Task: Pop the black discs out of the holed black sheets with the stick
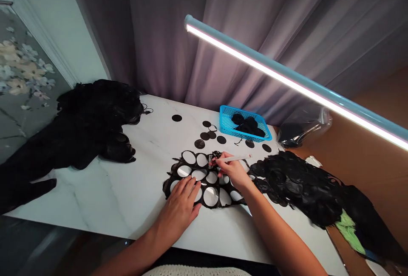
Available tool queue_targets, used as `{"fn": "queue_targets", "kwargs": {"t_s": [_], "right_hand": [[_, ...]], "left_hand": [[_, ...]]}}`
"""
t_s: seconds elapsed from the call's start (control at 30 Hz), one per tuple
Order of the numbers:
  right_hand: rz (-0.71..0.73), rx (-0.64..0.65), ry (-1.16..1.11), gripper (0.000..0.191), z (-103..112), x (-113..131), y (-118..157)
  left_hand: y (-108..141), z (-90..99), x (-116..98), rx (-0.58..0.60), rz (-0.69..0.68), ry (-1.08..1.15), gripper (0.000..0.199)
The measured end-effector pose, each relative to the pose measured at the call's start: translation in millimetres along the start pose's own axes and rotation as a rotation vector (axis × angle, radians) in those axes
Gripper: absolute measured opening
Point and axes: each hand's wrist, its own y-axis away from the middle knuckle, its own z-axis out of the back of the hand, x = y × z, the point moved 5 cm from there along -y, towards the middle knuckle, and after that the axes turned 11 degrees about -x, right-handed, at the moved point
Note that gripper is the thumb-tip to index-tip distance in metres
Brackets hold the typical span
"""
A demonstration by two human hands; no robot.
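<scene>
The right hand (233, 171) pinches a white pen (238, 158), its shaft lying toward three o'clock, near the black sheet's (218, 187) twelve o'clock edge; the left hand (182, 201) rests, fingers slightly spread, at eight o'clock.

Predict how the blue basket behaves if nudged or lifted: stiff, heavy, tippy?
The blue basket is probably fairly stiff: its walls hold their shape. Likely light for its size, given the perforated, plastic-looking sides. Low and broad, it should slide rather than tip, though the black pieces inside may shift.
</scene>
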Motion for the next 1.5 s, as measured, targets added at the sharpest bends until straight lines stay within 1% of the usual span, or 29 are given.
{"fn": "queue_targets", "kwargs": {"t_s": [0.07,0.1,0.13,0.2,0.3,0.37,0.47,0.63,0.8,1.0,1.2,1.3,1.43,1.5], "right_hand": [[-0.039,0.102,-0.054,0.027,-16.9,-5.6,9.4],[-0.039,0.141,-0.045,0.028,-22.9,-7.2,13.7],[-0.017,0.170,-0.008,0.027,-27.4,-8.1,17.7],[0.078,0.200,0.137,0.025,-33.5,-8.5,24.5],[0.251,0.203,0.368,0.023,-39.9,-10.0,31.3],[0.331,0.198,0.448,0.021,-43.9,-12.8,33.6],[0.412,0.182,0.520,0.020,-48.7,-17.0,35.0],[0.481,0.148,0.607,0.020,-51.6,-18.5,34.3],[0.556,0.158,0.664,0.020,-52.5,-15.2,34.1],[0.600,0.188,0.671,0.022,-55.3,-12.0,36.0],[0.623,0.189,0.731,0.021,-54.7,-12.8,35.2],[0.703,0.192,0.857,0.019,-57.1,-14.2,38.9],[0.891,0.226,1.115,0.011,-69.2,-17.7,53.9],[0.943,0.231,1.171,0.010,-72.8,-18.1,58.6]], "left_hand": [[4.9,2.2,6.0,-0.016,0.026,-0.027,0.049],[7.0,2.6,8.1,-0.021,0.026,-0.035,0.049],[8.6,2.7,9.6,-0.027,0.022,-0.039,0.049],[10.8,2.2,11.1,-0.034,0.012,-0.043,0.048],[11.7,0.9,11.1,-0.030,0.007,-0.052,0.047],[12.0,0.2,10.8,-0.022,0.010,-0.061,0.047],[12.3,0.5,10.8,-0.018,0.021,-0.061,0.047],[11.7,2.9,11.2,-0.017,0.052,-0.040,0.043],[11.2,3.0,11.2,-0.018,0.078,-0.044,0.042],[11.1,3.1,8.9,-0.008,0.085,-0.077,0.042],[10.2,7.4,6.5,-0.033,0.081,-0.095,0.039],[10.4,8.1,7.4,-0.041,0.077,-0.090,0.038],[12.1,5.0,9.6,-0.040,0.075,-0.073,0.037],[13.3,3.2,10.7,-0.039,0.079,-0.068,0.037]]}}
